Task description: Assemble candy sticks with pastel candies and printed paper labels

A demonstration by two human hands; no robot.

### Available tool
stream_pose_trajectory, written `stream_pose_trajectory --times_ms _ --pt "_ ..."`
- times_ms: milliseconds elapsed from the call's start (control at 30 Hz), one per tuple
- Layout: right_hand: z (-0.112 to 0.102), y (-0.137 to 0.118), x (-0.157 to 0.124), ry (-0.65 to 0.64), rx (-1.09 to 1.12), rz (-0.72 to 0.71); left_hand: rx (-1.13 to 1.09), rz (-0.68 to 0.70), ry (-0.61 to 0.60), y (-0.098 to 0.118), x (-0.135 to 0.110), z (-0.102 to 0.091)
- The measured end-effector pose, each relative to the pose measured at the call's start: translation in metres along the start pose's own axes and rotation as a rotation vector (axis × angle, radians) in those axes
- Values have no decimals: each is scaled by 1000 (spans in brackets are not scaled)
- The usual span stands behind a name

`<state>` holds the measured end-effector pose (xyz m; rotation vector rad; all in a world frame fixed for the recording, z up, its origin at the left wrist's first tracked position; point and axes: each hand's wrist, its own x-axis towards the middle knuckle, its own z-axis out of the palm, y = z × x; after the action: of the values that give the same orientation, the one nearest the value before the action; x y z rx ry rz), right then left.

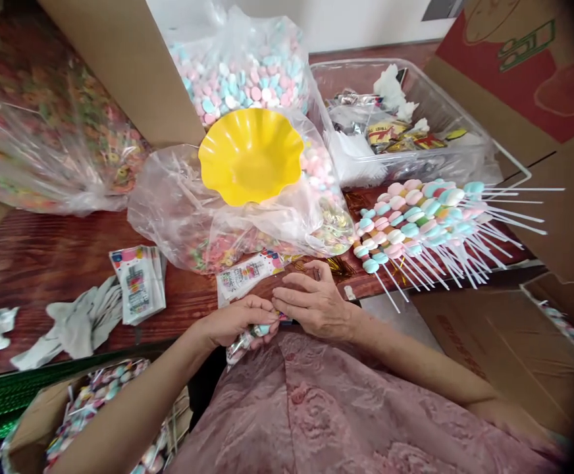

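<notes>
My left hand point(248, 318) is wrapped around a candy skewer in a clear wrapper point(241, 347), close to my body at the table's front edge. Bits of pale blue candy show between its fingers. At the other end of the wrapper, my right hand point(316, 304) has its fingers curled in against the left fingertips; a small colourful printed part shows there. Just beyond the hands lie flat printed wrappers point(247, 276) and gold twist ties point(339, 266). To the right, a pile of candy skewers point(415, 220) in pink, blue and white rests with its white sticks pointing toward me and right.
A yellow wavy bowl point(252, 158) sits on open candy bags point(168, 197). Behind are a bag of pastel candies point(247, 79) and a clear tub point(336, 72). Leftward lie stacked wrappers point(141, 289) and grey gloves point(82, 322). A box of finished skewers point(35, 421) stands below.
</notes>
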<state>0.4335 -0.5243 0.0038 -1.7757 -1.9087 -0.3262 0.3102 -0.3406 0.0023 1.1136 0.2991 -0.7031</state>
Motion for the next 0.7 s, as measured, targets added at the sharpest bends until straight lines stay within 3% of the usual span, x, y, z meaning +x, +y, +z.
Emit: stream_pose_trajectory --times_ms 133,233,367,433,567,633,700 --pt "-7 -5 -2 -22 -29 38 -105 44 48 -4 2 -1" --pt "0 -8 -3 7 23 32 -103 9 17 -4 3 0" --pt "16 -9 -8 -57 45 117 128 28 28 -3 0 9" --pt "22 -12 -11 -91 53 192 453 124 156 -6 -4 17" --pt "23 -19 -11 -127 116 356 1133 393 529 -17 -6 31" --pt "17 -17 -9 -106 138 418 1237 478 617 -22 -5 31" --pt "9 -6 -6 -70 75 458 1176 550 688 -24 -3 26"
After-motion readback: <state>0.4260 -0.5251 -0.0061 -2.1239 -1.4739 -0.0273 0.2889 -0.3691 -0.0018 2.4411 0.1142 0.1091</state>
